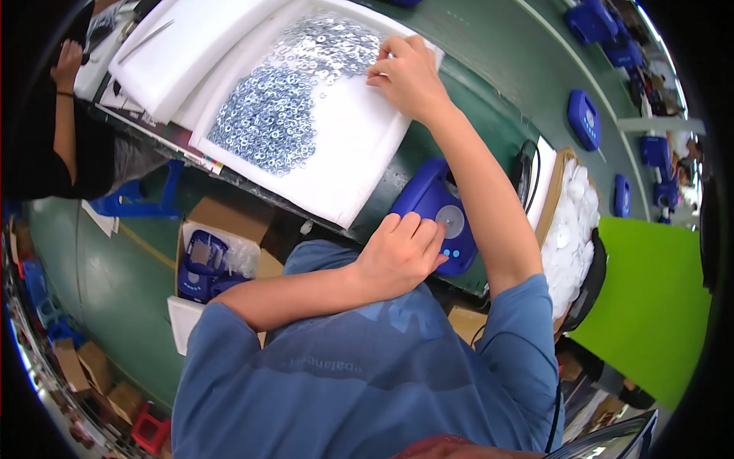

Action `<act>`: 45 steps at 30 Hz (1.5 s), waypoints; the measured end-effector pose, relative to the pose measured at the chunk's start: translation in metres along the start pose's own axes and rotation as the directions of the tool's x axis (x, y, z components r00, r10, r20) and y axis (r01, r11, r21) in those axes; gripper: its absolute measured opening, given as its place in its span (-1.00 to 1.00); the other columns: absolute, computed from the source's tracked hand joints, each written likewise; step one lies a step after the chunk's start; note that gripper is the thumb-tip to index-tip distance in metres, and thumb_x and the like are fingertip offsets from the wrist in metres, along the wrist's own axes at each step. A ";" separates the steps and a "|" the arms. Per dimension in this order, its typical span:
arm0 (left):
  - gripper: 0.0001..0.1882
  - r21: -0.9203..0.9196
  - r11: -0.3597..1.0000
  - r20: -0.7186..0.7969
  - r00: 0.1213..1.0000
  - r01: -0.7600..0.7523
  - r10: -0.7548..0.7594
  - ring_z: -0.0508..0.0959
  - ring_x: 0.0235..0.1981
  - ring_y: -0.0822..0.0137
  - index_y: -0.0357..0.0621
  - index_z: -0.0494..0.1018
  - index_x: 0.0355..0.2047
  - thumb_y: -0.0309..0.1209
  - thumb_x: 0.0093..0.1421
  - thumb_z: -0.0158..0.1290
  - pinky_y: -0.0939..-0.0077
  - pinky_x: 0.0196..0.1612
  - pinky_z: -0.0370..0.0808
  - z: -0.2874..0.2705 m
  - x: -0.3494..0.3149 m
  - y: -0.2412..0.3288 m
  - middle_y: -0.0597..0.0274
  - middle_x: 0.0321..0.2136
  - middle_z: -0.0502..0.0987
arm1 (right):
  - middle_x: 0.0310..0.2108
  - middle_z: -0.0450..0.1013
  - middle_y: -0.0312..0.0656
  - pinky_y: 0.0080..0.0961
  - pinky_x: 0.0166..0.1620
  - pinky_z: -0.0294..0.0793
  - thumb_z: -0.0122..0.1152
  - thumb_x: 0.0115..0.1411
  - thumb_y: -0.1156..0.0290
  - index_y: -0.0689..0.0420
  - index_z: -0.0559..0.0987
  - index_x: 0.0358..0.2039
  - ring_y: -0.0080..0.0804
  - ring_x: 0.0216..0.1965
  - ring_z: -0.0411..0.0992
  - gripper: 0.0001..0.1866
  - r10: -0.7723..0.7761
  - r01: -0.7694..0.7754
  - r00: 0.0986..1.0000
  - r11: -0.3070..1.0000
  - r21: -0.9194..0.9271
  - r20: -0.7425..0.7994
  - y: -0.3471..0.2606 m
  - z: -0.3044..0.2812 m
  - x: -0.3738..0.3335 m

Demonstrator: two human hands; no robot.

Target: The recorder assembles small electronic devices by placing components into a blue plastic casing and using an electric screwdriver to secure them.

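My right hand (pixel 413 79) reaches over the far right side of a white foam tray (pixel 359 157), its fingers bent toward a pile of flat silver washers (pixel 329 42). Whatever its fingertips hold is too small to make out. A second heap, of smaller bluish metal rings (pixel 264 118), lies in the tray's left part. My left hand (pixel 401 251) is closed, its fingers curled at the near edge of a blue plastic device (pixel 451 210) with a round grey disc and light-blue buttons. What is inside those fingers is hidden.
White foam (pixel 180 57) with tweezers on it lies left of the tray. White round discs (pixel 569 210) fill a box at right. A cardboard box (pixel 229 218) with blue devices stands below left. Another person's arm (pixel 66 115) shows at far left; a green board (pixel 642 298) at right.
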State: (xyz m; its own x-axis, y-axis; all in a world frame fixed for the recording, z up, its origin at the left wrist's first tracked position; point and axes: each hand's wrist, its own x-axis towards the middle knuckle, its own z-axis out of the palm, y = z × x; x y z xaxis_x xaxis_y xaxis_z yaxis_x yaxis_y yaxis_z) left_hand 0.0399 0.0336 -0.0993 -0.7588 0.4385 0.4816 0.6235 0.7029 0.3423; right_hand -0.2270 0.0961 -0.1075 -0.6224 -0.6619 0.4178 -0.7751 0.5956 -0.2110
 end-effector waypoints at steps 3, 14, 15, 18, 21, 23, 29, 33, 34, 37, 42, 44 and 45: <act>-0.43 -0.011 0.999 0.011 0.999 0.030 -0.030 0.38 -0.31 0.24 -0.28 0.66 0.05 -0.12 0.15 0.38 0.31 -0.28 0.26 -0.001 -0.003 -0.003 0.25 -0.35 0.35 | -0.17 0.60 -0.23 -0.17 0.03 0.49 0.56 0.16 0.36 0.03 0.82 -0.34 -0.11 -0.01 0.48 -0.92 0.139 -0.125 0.989 0.960 0.252 -0.039 -0.025 -0.037 -0.021; -0.48 -0.030 0.999 -0.001 1.000 0.012 -0.012 0.39 -0.31 0.26 -0.28 0.67 0.06 -0.13 0.23 0.32 0.31 -0.27 0.27 -0.001 -0.003 -0.006 0.26 -0.34 0.39 | -0.28 0.58 -0.09 -0.23 -0.23 0.56 0.51 0.05 0.68 0.27 0.68 -0.30 -0.09 -0.27 0.54 -0.80 0.264 -0.263 0.964 0.955 0.139 0.013 -0.095 -0.120 -0.202; -0.48 -0.028 0.999 -0.013 1.000 0.016 -0.017 0.39 -0.31 0.26 -0.28 0.67 0.06 -0.14 0.22 0.33 0.31 -0.27 0.27 0.000 -0.004 -0.006 0.26 -0.34 0.39 | -0.28 0.58 -0.09 -0.23 -0.23 0.56 0.51 0.05 0.68 0.27 0.68 -0.30 -0.09 -0.27 0.54 -0.80 0.265 -0.264 0.964 0.955 0.137 0.013 -0.096 -0.118 -0.204; -0.47 -0.015 1.000 -0.033 0.999 0.026 -0.026 0.39 -0.32 0.25 -0.28 0.67 0.06 -0.15 0.20 0.35 0.30 -0.28 0.27 0.000 -0.002 -0.005 0.26 -0.35 0.39 | -0.30 0.59 -0.11 -0.26 -0.25 0.56 0.55 0.05 0.66 0.27 0.70 -0.29 -0.13 -0.31 0.54 -0.79 0.256 -0.247 0.965 0.959 0.140 -0.054 -0.096 -0.119 -0.208; -0.48 -0.011 1.000 -0.035 0.999 0.027 -0.027 0.39 -0.32 0.24 -0.28 0.68 0.04 -0.16 0.18 0.36 0.30 -0.28 0.28 0.000 -0.002 -0.005 0.25 -0.34 0.40 | -0.29 0.60 -0.13 -0.27 -0.27 0.56 0.56 0.05 0.65 0.25 0.71 -0.29 -0.15 -0.32 0.55 -0.79 0.226 -0.215 0.972 0.966 0.143 -0.065 -0.092 -0.120 -0.215; -0.49 -0.010 1.000 -0.044 0.999 0.028 -0.028 0.39 -0.32 0.24 -0.29 0.69 0.03 -0.17 0.18 0.36 0.29 -0.28 0.28 0.000 -0.001 -0.004 0.25 -0.34 0.40 | -0.28 0.60 -0.13 -0.29 -0.27 0.58 0.55 0.01 0.65 0.26 0.72 -0.29 -0.15 -0.31 0.56 -0.78 0.196 -0.183 0.977 0.973 0.140 -0.081 -0.090 -0.118 -0.217; -0.50 -0.008 0.999 -0.074 0.997 0.031 -0.032 0.40 -0.32 0.25 -0.29 0.69 0.01 -0.19 0.16 0.36 0.30 -0.28 0.28 0.002 -0.003 -0.003 0.26 -0.36 0.41 | -0.20 0.62 -0.09 -0.33 -0.26 0.67 0.43 -0.10 0.60 0.33 0.75 -0.22 -0.14 -0.27 0.61 -0.66 -0.076 0.072 0.995 0.995 -0.069 -0.064 -0.091 -0.124 -0.219; -0.49 -0.014 1.000 -0.069 0.997 0.025 -0.026 0.40 -0.32 0.25 -0.30 0.69 0.00 -0.19 0.14 0.36 0.31 -0.28 0.27 0.001 -0.003 -0.005 0.27 -0.37 0.41 | -0.13 0.64 -0.08 -0.31 -0.25 0.66 0.43 -0.04 0.59 0.34 0.75 -0.19 -0.14 -0.23 0.63 -0.67 -0.152 0.152 0.988 0.977 -0.146 0.013 -0.091 -0.136 -0.215; -0.49 -0.013 0.999 -0.072 0.997 0.031 -0.032 0.40 -0.32 0.25 -0.30 0.69 0.00 -0.19 0.14 0.36 0.31 -0.28 0.27 0.001 -0.004 -0.005 0.27 -0.37 0.41 | -0.15 0.65 -0.08 -0.30 -0.25 0.65 0.45 -0.04 0.60 0.33 0.75 -0.19 -0.14 -0.22 0.63 -0.67 -0.176 0.182 0.982 0.977 -0.112 0.063 -0.089 -0.141 -0.211; -0.51 -0.008 1.000 -0.084 0.996 0.021 -0.022 0.39 -0.32 0.26 -0.29 0.70 -0.02 -0.20 0.13 0.36 0.31 -0.29 0.25 0.001 -0.003 -0.007 0.28 -0.37 0.40 | -0.19 0.65 -0.08 -0.28 -0.24 0.64 0.49 -0.05 0.63 0.29 0.75 -0.20 -0.14 -0.22 0.64 -0.68 -0.209 0.209 0.978 0.978 -0.016 -0.003 -0.088 -0.147 -0.188; -0.51 -0.001 1.000 -0.106 0.994 0.031 -0.031 0.39 -0.31 0.26 -0.28 0.69 -0.04 -0.20 0.09 0.37 0.30 -0.30 0.23 0.007 -0.005 -0.002 0.29 -0.38 0.39 | -0.26 0.69 -0.16 -0.23 -0.14 0.62 0.50 0.11 0.57 0.15 0.78 -0.29 -0.08 -0.21 0.61 -0.86 -0.025 0.050 0.996 0.956 0.290 -0.088 -0.088 -0.094 -0.067; -0.52 0.005 1.000 -0.113 0.993 0.027 -0.026 0.39 -0.30 0.26 -0.26 0.68 -0.06 -0.20 0.07 0.39 0.30 -0.29 0.24 0.010 -0.003 0.001 0.29 -0.37 0.39 | -0.21 0.72 -0.18 -0.22 -0.05 0.62 0.55 0.19 0.45 0.08 0.84 -0.25 -0.07 -0.13 0.64 -0.89 -0.090 0.085 0.996 0.955 0.284 0.003 -0.076 -0.043 -0.018; -0.52 0.015 1.000 -0.112 0.994 0.024 -0.022 0.39 -0.30 0.26 -0.26 0.68 -0.06 -0.20 0.07 0.39 0.30 -0.29 0.24 0.010 -0.002 0.001 0.29 -0.37 0.39 | -0.19 0.71 -0.21 -0.17 0.01 0.60 0.55 0.19 0.42 0.06 0.85 -0.24 -0.10 -0.07 0.60 -0.88 -0.103 0.094 0.994 0.965 0.243 0.022 -0.072 -0.020 0.001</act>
State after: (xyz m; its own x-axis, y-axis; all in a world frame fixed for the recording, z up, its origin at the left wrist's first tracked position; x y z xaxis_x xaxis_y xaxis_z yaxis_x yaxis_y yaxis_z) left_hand 0.0402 0.0388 -0.1080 -0.7467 0.3576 0.5608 0.6022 0.7214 0.3419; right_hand -0.1694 0.0621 -0.0741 -0.5417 -0.7296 0.4175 -0.8335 0.4019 -0.3790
